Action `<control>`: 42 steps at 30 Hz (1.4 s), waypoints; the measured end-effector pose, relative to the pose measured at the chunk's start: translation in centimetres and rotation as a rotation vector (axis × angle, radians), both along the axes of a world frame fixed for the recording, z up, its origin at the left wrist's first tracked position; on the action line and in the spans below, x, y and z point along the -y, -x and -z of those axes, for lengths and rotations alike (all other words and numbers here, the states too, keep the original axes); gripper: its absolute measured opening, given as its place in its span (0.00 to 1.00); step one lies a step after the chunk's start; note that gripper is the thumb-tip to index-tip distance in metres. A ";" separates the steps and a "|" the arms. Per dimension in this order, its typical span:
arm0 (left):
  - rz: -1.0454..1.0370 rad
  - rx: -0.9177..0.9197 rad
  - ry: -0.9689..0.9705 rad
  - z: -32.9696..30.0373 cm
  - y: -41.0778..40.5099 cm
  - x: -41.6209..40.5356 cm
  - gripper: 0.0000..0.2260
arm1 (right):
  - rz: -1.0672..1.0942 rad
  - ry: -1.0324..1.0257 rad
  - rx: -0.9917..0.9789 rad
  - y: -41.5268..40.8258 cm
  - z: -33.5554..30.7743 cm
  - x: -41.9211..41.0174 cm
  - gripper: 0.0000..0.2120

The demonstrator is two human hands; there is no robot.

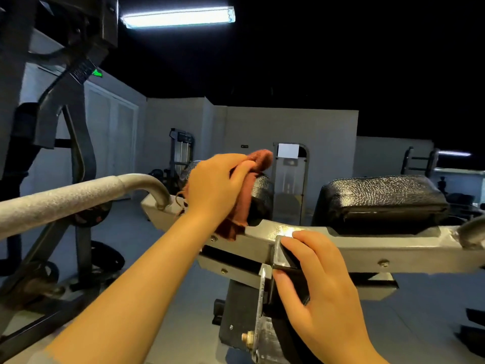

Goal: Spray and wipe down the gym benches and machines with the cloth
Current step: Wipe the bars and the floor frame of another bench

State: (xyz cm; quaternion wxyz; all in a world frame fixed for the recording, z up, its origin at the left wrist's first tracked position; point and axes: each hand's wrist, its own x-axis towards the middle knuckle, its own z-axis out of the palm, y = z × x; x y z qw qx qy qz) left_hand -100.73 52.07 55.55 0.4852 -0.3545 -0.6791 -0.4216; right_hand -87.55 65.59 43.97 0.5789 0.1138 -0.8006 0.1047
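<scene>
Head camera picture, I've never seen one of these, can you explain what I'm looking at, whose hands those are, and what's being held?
This one picture comes from a wide-angle camera worn on a person's head, looking forward and down, so the two bare arms reaching in from the bottom are that person's own. No robot is involved.

The left hand grips a reddish-brown cloth and presses it against a black padded roller on a grey metal gym machine. The right hand grips a black part at the middle of the frame, apparently steadying it. To the right sits another black cushion, not being touched. A grey textured handle bar curves in from the left.

Behind are other dark machines, pale walls, and a ceiling light. No spray bottle shows in this view.
</scene>
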 end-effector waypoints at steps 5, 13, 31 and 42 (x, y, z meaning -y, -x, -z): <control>-0.051 -0.214 0.293 0.8 -2.0 -3.3 0.12 | 0.018 -0.013 0.025 -0.4 0.0 0.1 0.20; -0.016 -0.025 -0.019 0.6 2.4 3.7 0.09 | -0.030 0.019 0.018 -0.2 0.3 -0.3 0.20; -0.046 -0.363 0.306 1.5 -0.5 -1.3 0.15 | -0.012 0.019 0.038 -0.2 0.2 -0.2 0.20; 0.003 -0.113 -0.188 3.3 1.4 2.3 0.11 | -0.040 0.033 0.045 -0.1 0.2 -0.3 0.20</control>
